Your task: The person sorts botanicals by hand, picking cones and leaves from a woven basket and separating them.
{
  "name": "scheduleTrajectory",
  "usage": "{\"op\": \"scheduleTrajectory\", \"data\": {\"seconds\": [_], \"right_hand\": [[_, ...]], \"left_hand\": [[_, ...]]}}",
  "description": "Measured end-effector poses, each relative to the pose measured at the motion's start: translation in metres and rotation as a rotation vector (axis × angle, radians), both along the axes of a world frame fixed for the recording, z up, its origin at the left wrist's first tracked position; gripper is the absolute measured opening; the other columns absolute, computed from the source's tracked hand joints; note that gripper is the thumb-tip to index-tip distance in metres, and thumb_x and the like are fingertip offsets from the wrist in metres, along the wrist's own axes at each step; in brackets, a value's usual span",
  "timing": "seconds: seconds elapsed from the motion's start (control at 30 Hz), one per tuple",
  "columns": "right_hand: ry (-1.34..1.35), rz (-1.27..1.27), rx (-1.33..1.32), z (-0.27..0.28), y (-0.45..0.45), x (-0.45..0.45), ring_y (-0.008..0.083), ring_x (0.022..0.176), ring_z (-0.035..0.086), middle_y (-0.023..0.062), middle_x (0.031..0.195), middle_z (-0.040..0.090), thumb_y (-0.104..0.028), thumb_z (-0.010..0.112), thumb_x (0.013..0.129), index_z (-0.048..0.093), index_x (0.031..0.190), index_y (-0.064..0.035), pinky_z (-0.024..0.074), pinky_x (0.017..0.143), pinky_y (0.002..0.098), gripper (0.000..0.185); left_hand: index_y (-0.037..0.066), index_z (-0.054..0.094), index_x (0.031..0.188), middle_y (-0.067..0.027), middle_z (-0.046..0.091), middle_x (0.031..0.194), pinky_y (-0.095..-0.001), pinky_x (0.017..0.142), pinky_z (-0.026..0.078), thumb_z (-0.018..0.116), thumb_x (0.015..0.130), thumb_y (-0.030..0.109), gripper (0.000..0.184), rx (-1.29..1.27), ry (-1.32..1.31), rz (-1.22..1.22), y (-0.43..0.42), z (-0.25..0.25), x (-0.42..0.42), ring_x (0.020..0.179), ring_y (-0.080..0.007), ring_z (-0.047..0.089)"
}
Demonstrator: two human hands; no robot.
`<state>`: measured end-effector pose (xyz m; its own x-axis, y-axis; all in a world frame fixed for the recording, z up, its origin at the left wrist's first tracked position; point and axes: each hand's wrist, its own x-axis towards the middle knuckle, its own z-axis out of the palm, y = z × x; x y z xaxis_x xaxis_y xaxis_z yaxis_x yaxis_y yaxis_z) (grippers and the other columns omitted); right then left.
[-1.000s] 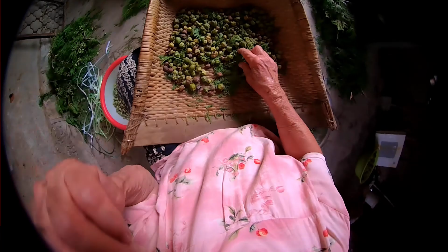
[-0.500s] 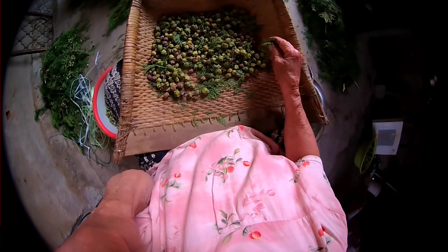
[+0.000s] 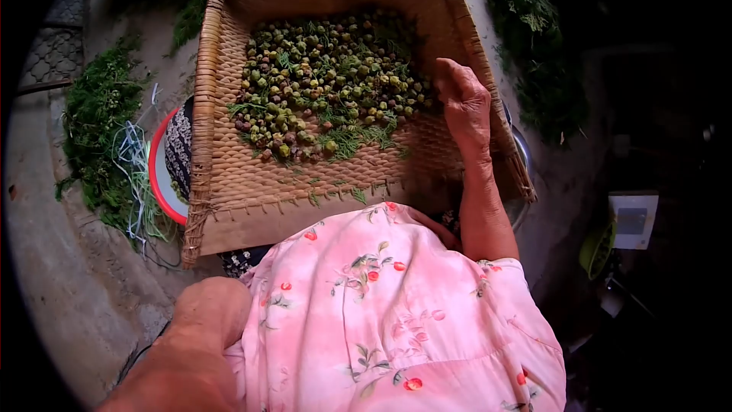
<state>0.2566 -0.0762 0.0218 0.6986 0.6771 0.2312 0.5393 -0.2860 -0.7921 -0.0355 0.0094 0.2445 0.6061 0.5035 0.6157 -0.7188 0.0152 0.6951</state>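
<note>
A woven basket [image 3: 305, 175] with a raised rim lies across the lap. Small round green and brown cones [image 3: 328, 76], mixed with green leafy sprigs [image 3: 347, 141], are heaped in it. Over the basket's right side, beside the heap, is my right hand [image 3: 463, 103]. Its fingers are curled and pressed together; whatever may be between them is hidden. Only my bent left arm shows at the lower left; my left hand is outside the picture.
Left of the basket stands a red-rimmed bowl [image 3: 158, 175], partly covered by dark patterned cloth. Pale strings [image 3: 137, 175] and a pile of greenery [image 3: 99, 122] lie on the floor beyond. More greenery [image 3: 518, 0] is at the upper right. A green container [image 3: 597, 250] stands far right.
My right hand has moved from the heap to the basket's right side. The green sprig at its fingertips half a second ago no longer shows. The blurred left hand seen earlier has left the view.
</note>
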Motion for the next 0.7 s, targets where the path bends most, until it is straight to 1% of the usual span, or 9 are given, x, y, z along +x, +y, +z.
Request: {"op": "scheduleTrajectory", "data": {"seconds": [0.03,0.13,0.23,0.27,0.33,0.37,0.43,0.53,0.7], "right_hand": [[-0.001,0.0,-0.005,0.003,-0.004,-0.001,0.0257,0.089,0.063,0.0127,0.095,0.063,0.003,0.06,0.08,0.063,0.103,-0.0029,0.0495,0.078,0.0303,0.024],[-0.144,0.167,-0.176,0.008,-0.014,-0.008,0.03,0.082,0.061,0.0116,0.088,0.06,0.003,0.062,0.077,0.063,0.099,-0.0049,0.0486,0.073,0.0346,0.024],[-0.129,0.281,-0.35,0.012,-0.017,-0.017,0.0304,0.085,0.059,0.0112,0.089,0.058,0.0,0.064,0.075,0.064,0.1,-0.0071,0.0482,0.074,0.0363,0.027],[-0.098,0.325,-0.381,0.01,-0.015,-0.02,0.0271,0.086,0.059,0.0089,0.091,0.056,0.002,0.067,0.072,0.063,0.101,-0.0047,0.0475,0.074,0.0321,0.03],[-0.135,0.34,-0.43,0.011,-0.011,-0.029,0.0277,0.087,0.058,0.0088,0.093,0.055,0.001,0.067,0.072,0.063,0.102,-0.0054,0.0476,0.074,0.0331,0.031],[-0.173,0.358,-0.478,0.012,-0.01,-0.033,0.0283,0.088,0.058,0.0087,0.094,0.055,0.0,0.068,0.071,0.063,0.103,-0.006,0.0476,0.075,0.0341,0.033],[-0.157,0.373,-0.495,0.013,-0.009,-0.037,0.0295,0.088,0.057,0.0087,0.094,0.053,-0.001,0.069,0.07,0.063,0.104,-0.0071,0.0476,0.074,0.0361,0.035],[-0.149,0.392,-0.516,0.012,-0.012,-0.032,0.0296,0.087,0.057,0.0093,0.092,0.053,-0.001,0.069,0.069,0.063,0.104,-0.0079,0.0471,0.074,0.0363,0.036],[-0.122,0.327,-0.522,0.016,-0.014,-0.034,0.0292,0.086,0.057,0.01,0.09,0.053,-0.001,0.069,0.069,0.064,0.101,-0.0078,0.0463,0.075,0.0362,0.034]], "left_hand": [[0.011,0.042,0.048,-0.0004,0.043,0.042,-0.0205,0.033,0.021,0.051,0.056,-0.014,0.029,0.032,0.03,-0.006,0.0,-0.002,-0.002,0.032,-0.0046,0.035],[0.013,0.042,0.048,0.0014,0.042,0.042,-0.0204,0.034,0.022,0.049,0.06,-0.013,0.029,-0.084,-0.179,0.048,-0.006,-0.012,0.006,0.033,-0.0045,0.035],[0.014,0.042,0.05,0.0037,0.042,0.043,-0.0202,0.035,0.022,0.048,0.064,-0.01,0.028,-0.125,-0.172,0.176,-0.009,0.002,0.024,0.034,-0.0038,0.036],[0.015,0.043,0.051,0.0045,0.042,0.044,-0.0196,0.036,0.022,0.048,0.065,-0.008,0.028,-0.074,-0.005,0.071,-0.002,0.009,0.012,0.035,-0.0035,0.036],[0.016,0.043,0.051,0.0053,0.042,0.045,-0.019,0.037,0.023,0.048,0.067,-0.007,0.028,-0.024,0.16,-0.036,-0.003,0.005,0.013,0.035,-0.0033,0.036],[0.016,0.044,0.051,0.0053,0.042,0.046,-0.0192,0.037,0.022,0.049,0.067,-0.006,0.028,-0.053,-0.109,0.076,-0.011,-0.009,0.025,0.035,-0.0032,0.036],[0.016,0.045,0.051,0.0053,0.043,0.046,-0.0194,0.036,0.021,0.05,0.067,-0.006,0.028,-0.081,-0.373,0.194,-0.012,-0.013,0.026,0.035,-0.0031,0.036],[0.015,0.043,0.05,0.0048,0.041,0.045,-0.0211,0.036,0.02,0.051,0.067,-0.007,0.029,-0.061,-0.024,-0.035,-0.002,-0.002,0.012,0.035,-0.0038,0.036],[0.011,0.055,0.064,0.0012,0.043,0.046,-0.0172,0.036,0.022,0.07,0.074,0.011,0.018,-0.172,-0.138,0.047,0.001,-0.01,0.024,0.032,-0.0072,0.034]]}}
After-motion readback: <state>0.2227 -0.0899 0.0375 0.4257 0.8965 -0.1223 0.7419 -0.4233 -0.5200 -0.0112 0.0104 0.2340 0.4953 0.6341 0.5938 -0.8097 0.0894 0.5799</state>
